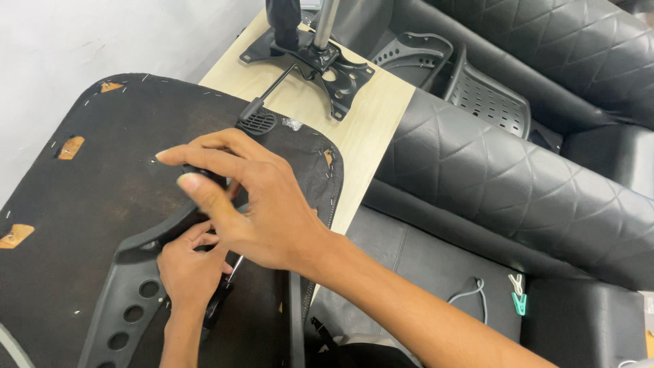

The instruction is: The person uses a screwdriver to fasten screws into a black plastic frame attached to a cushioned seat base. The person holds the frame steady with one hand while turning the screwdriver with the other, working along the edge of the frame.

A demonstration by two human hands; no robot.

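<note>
On the dark seat base (82, 204), the right hand (259, 204) pinches a black armrest bracket (129, 293); beneath it the left hand (191, 269) grips a screwdriver (221, 296).

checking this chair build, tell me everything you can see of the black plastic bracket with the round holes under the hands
The black plastic bracket is a matt, moulded piece with a raised rim and a row of round holes along its lower arm. It lies flat on the dark fabric-covered seat underside, curving up from the bottom edge toward the middle. The left hand rests on its upper end with a screwdriver; the right hand covers the part above, so that end is hidden.
</note>
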